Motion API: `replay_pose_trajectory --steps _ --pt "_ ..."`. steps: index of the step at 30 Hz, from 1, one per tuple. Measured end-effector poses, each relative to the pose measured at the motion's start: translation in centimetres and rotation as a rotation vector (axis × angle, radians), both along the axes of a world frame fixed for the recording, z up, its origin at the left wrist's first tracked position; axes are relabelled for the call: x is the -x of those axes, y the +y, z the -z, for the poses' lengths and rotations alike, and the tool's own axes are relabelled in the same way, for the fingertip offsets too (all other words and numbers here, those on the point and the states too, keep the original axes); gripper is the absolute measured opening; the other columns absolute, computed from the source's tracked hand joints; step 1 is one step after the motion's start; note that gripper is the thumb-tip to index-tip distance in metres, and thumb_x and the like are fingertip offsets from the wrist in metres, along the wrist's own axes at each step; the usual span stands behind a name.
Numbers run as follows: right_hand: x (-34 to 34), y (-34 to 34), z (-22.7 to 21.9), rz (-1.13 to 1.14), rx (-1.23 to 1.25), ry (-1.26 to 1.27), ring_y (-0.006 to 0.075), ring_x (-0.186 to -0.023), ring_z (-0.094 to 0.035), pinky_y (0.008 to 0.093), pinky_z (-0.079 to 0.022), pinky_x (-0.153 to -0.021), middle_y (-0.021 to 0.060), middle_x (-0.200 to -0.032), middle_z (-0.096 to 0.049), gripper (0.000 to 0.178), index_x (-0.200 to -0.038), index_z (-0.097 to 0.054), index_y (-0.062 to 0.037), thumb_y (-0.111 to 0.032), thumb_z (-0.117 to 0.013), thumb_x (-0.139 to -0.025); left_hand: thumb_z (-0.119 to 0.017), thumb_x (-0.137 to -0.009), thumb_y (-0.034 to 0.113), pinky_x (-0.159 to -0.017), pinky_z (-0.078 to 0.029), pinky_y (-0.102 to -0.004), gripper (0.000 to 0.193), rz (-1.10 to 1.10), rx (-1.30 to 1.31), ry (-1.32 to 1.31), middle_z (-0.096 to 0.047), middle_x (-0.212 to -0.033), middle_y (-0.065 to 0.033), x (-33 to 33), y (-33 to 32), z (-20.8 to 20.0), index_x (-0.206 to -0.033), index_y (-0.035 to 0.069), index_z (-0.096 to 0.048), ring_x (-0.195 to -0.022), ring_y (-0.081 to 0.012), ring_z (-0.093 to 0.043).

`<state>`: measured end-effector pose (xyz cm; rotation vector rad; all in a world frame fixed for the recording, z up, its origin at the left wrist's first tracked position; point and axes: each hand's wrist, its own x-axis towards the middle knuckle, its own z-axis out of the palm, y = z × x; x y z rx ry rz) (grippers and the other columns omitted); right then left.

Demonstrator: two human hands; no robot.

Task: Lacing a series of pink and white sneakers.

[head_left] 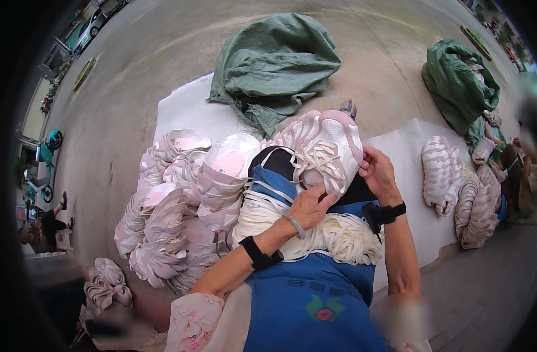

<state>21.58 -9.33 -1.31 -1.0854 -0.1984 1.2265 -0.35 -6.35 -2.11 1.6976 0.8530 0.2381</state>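
A white and pink shoe upper (346, 136) lies across my lap, its cream laces (319, 158) threaded in loose loops over the front. At its near end, my left hand (308, 208) is closed with the fingertips on the upper's edge. My right hand (378, 170) pinches at the upper's right side, fingers curled; whether a lace end is between them is hidden. Over my blue apron (303, 287) hang thick bundles of cream shoelaces (351, 237). Just beyond the upper, more pink uppers (289, 134) sit nested in a row.
Stacked shoe uppers (163, 223) pile up to my left on a white sheet (177, 114). A green woven sack (274, 64) lies ahead, another sack (456, 88) at the far right near bundled uppers (441, 176). People sit at both sides; a teal scooter (45, 158) stands far left.
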Motion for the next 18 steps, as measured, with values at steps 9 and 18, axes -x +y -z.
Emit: replay_pose_trajectory --steps 9,18 --pt "3.9 0.2 0.1 -0.412 0.17 -1.433 0.0303 -0.078 -0.061 0.0375 -0.05 -0.071 0.0158 -0.088 -0.059 0.035 -0.108 -0.062 -0.0069 -0.028 -0.068 -0.082 -0.048 -0.099 0.028 -0.081 -0.051 -0.0311 0.035 -0.363 0.408 -0.55 -0.065 -0.103 -0.0081 2.3 8.0 -5.9 -0.117 0.0 -0.059 -0.089 -0.0155 -0.063" --pt "5.5 -1.0 1.0 -0.427 0.209 -1.599 0.0402 -0.084 -0.061 0.0472 -0.05 -0.074 0.0185 -0.095 -0.055 0.029 -0.107 -0.055 -0.0077 -0.014 -0.065 -0.082 -0.049 -0.091 0.048 -0.085 -0.053 -0.0398 0.051 -1.001 0.673 -0.658 -0.065 -0.116 -0.0113 15.0 22.3 6.9 -0.122 0.008 -0.059 -0.102 -0.0269 -0.063"
